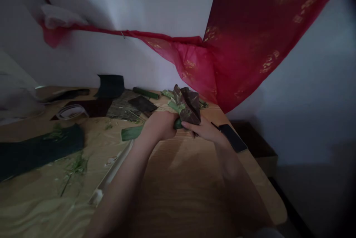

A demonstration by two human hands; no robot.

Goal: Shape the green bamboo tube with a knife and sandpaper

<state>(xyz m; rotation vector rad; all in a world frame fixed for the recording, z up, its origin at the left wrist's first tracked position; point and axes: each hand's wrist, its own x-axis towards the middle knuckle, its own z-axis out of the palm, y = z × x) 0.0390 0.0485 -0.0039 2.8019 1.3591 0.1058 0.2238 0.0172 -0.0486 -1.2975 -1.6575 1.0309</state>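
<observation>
The left hand (158, 124) is closed firmly around a green stalk (132, 133), whose cut end sticks out to the left of the fist. The right hand (203, 130) is just beside it, with its fingers (191, 126) laid flat against the underside of a folded dark leaf bundle (187, 105). (Whether that hand is really gripping or only steadying, I can't tell.) The bundle stands up between the two hands, above the counter (178, 193), with green strips (172, 104) poking out behind it.

Just right of the right hand lies a black phone (233, 137). Beyond the hands are a dark flat piece (142, 103) and a green bamboo tube (146, 93). To the left are a roll of tape (71, 111), a long dark green strip (39, 152), green plant scraps (78, 163) and a pale slat (111, 173). A red cloth with gold print (250, 26) hangs against the wall (111, 59).
</observation>
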